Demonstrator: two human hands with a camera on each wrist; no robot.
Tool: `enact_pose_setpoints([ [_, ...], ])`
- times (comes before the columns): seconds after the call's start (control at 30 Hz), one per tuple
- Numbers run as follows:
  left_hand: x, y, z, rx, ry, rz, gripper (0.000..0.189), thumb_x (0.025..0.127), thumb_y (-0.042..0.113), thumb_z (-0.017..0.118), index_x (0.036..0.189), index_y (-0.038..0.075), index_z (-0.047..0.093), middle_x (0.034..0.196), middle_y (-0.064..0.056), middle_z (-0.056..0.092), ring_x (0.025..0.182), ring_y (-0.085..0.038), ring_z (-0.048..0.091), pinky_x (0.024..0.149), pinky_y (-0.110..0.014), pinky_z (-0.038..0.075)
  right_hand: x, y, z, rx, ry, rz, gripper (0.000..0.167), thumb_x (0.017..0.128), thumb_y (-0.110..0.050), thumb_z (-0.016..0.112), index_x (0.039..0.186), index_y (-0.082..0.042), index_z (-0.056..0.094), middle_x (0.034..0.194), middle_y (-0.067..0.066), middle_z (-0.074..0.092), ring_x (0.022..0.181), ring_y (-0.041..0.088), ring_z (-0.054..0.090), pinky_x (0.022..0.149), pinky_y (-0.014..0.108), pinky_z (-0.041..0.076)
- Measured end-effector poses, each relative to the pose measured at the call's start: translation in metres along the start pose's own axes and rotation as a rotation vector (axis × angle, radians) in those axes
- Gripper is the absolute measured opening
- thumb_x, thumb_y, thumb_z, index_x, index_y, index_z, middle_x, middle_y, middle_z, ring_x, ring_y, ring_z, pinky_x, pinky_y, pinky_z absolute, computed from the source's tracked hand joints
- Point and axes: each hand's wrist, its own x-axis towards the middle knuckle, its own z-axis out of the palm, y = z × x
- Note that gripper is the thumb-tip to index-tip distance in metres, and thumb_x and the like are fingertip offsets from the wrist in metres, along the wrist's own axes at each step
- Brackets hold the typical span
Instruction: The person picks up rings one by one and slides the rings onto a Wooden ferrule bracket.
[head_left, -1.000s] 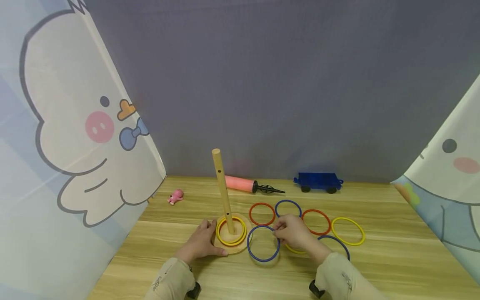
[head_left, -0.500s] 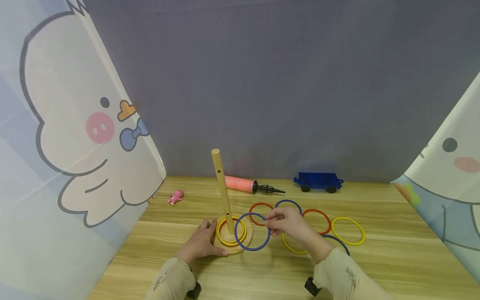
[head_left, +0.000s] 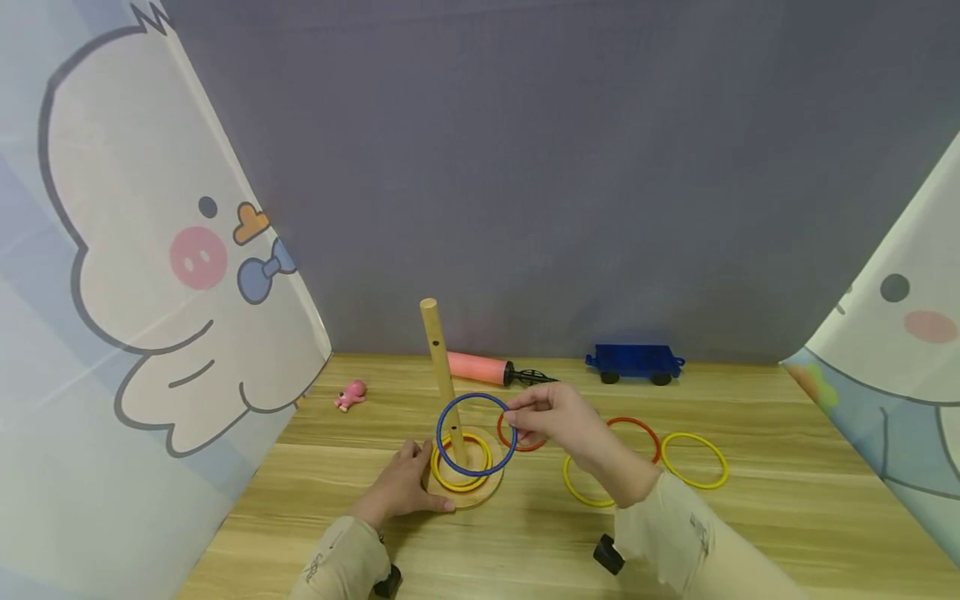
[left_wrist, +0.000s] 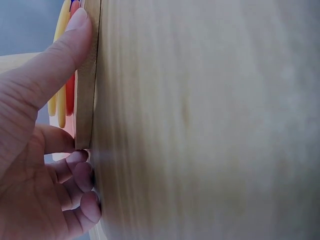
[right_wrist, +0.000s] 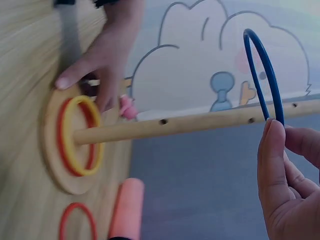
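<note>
My right hand [head_left: 558, 421] pinches a thin blue ring [head_left: 477, 474] between thumb and fingers, raised in front of the post of a wooden ring-toss stand [head_left: 442, 367]. In the right wrist view the blue ring [right_wrist: 270, 70] is tilted beside the post, apart from the base and near its upper part. Yellow and red rings [right_wrist: 99, 155] lie around the foot of the post. My left hand [head_left: 401, 485] grips the left edge of the round base [head_left: 487, 493]; the left wrist view shows the thumb [left_wrist: 62, 55] on the rim and the fingers curled at its edge.
Right of the stand lie red rings [head_left: 660, 454] and yellow rings [head_left: 726, 471], some partly hidden by my right arm. Behind stand a pink pump [head_left: 480, 368] and a blue toy wagon [head_left: 636, 360]. A small pink figure [head_left: 351, 395] sits at the left.
My right hand has lifted the blue ring off the table and carried it left and up, over the stand's base. My left hand has stayed at the base.
</note>
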Motion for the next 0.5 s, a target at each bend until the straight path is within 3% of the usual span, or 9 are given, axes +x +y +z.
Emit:
enact_pose_setpoints([
  [0.17, -0.001, 0.001, -0.001, 0.002, -0.006, -0.002, 0.119, 0.063, 0.055, 0.087, 0.148, -0.007, 0.032, 0.106, -0.012, 0.042, 0.095, -0.025, 0.043, 0.083, -0.044, 0.041, 0.003, -0.023, 0.002, 0.066, -0.005, -0.059, 0.025, 0.091, -0.004, 0.067, 0.110, 0.012, 0.065, 0.085, 0.006, 0.068, 0.068, 0.015, 0.065, 0.067, 0.030, 0.055],
  [0.5, -0.001, 0.001, -0.001, 0.000, -0.011, -0.005, 0.118, 0.063, 0.056, 0.086, 0.147, -0.008, 0.034, 0.113, -0.015, 0.044, 0.103, -0.030, 0.047, 0.089, -0.048, 0.042, 0.007, -0.078, 0.009, 0.117, 0.102, -0.143, 0.026, 0.090, -0.005, 0.069, 0.112, 0.009, 0.066, 0.087, 0.009, 0.069, 0.067, 0.017, 0.067, 0.067, 0.033, 0.056],
])
